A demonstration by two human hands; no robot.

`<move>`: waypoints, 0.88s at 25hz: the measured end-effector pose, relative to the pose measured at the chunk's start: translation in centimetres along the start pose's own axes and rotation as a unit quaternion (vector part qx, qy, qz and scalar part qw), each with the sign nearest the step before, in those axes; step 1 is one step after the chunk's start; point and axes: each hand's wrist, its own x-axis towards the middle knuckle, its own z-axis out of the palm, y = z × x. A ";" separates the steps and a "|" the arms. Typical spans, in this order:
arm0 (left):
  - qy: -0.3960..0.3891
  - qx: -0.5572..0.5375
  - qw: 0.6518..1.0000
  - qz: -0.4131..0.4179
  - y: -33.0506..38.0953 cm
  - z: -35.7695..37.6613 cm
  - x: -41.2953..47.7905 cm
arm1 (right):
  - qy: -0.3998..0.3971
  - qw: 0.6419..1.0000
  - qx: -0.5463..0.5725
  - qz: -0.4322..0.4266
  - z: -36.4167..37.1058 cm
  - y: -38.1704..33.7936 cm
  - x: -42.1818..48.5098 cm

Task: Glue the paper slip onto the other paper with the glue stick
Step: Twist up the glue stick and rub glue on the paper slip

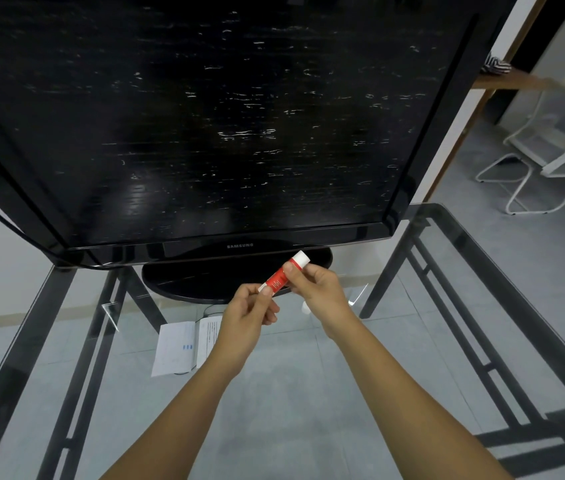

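Note:
Both hands hold a red and white glue stick in the air over the glass table, tilted up to the right. My left hand pinches its lower white end. My right hand pinches it near the upper white cap. Two white papers lie on the glass left of my left forearm: a larger sheet with small blue marks, and a printed paper partly hidden by my left wrist. A small white object shows just below my right hand.
A large black monitor on a round black base stands at the back of the glass table. Dark table frame bars show through the glass. White wire chairs stand on the floor at the right.

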 end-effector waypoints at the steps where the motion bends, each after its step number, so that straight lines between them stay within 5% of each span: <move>1: 0.003 0.042 0.999 0.018 0.0 -0.1 0.0 | -0.004 1.000 0.002 -0.001 0.0 -0.1 0.0; 7: -0.004 0.217 0.970 0.106 0.6 -0.7 0.2 | -0.018 1.000 0.013 -0.004 0.4 -0.5 0.1; 14: 0.022 0.221 0.966 0.136 0.8 -1.1 0.3 | -0.011 1.000 -0.007 -0.005 0.4 -0.4 0.1; 18: 0.080 0.324 0.917 0.217 0.2 -0.7 0.1 | -0.008 1.000 -0.008 0.004 0.7 -0.6 0.2; 22: 0.131 0.254 0.939 0.193 0.6 -0.8 -0.3 | -0.020 1.000 0.012 0.010 1.1 -0.4 -0.1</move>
